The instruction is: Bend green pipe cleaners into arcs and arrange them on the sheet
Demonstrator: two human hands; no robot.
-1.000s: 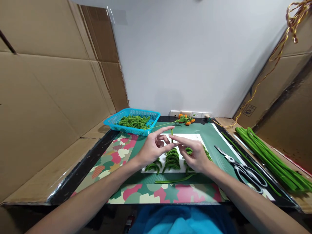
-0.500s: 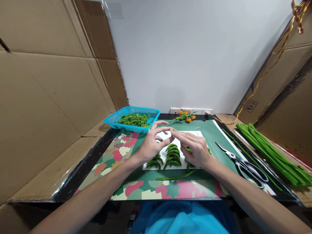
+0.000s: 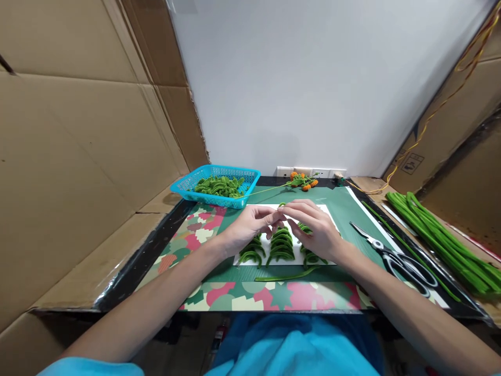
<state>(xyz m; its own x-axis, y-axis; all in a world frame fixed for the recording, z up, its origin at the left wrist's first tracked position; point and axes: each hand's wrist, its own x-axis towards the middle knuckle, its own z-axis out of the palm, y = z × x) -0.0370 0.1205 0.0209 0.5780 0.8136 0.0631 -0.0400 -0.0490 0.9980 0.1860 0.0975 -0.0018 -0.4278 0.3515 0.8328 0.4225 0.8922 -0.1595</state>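
Over a white sheet, my left hand and my right hand meet fingertip to fingertip. Between them a short green pipe cleaner piece pokes up, curved at the top; the fingers hide most of it. Both hands are closed in a pinch. Below them on the sheet lie three stacks of bent green pipe cleaner pieces: a left stack, a middle stack and a right stack partly under my right hand. One longer pipe cleaner rests in front of the sheet.
A blue basket at back left holds many green pieces. Orange pipe cleaner flowers lie near the wall sockets. Open scissors and a bundle of green pipe cleaners are on the right. Cardboard walls flank the table.
My left fingers, spread before, have curled in toward the right fingertips around the green piece. The camera view has shifted slightly.
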